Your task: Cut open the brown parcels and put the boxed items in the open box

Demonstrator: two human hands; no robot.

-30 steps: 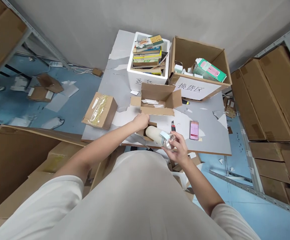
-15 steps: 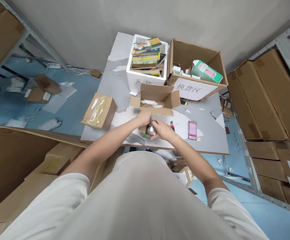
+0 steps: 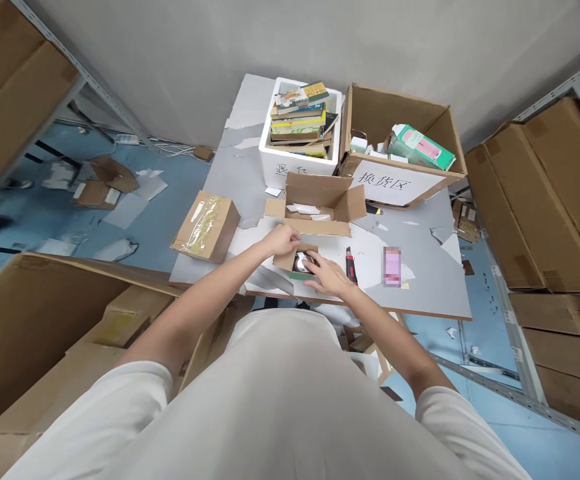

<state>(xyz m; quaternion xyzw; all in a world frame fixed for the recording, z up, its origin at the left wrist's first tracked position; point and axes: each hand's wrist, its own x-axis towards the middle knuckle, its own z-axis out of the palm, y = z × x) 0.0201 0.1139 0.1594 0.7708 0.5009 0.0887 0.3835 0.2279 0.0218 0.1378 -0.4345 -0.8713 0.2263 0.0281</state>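
A small open cardboard box (image 3: 283,260) with a green lower front edge sits near the table's front. Inside it lies a shiny, rounded silver metal object (image 3: 299,261), whose kind I cannot make out. My left hand (image 3: 282,240) is closed at the box's back left edge, its fingertips pinching there. My right hand (image 3: 329,275) rests over the box's right side with fingers apart, the tips touching the silver object. Just behind stands a larger open carton (image 3: 317,228) with white pieces in it. A red and black box cutter (image 3: 351,267) lies right of my right hand.
A taped carton (image 3: 205,225) sits on the table's left. At the back stand a white foam box (image 3: 295,167) of books and a big labelled carton (image 3: 405,185). A phone (image 3: 392,267) lies on the right. Shelves of cartons (image 3: 540,207) flank the table.
The silver object has gone lower into the small box. My right hand has loosened from it and shifted slightly right, uncovering the box cutter. My left hand stays at the box's back edge.
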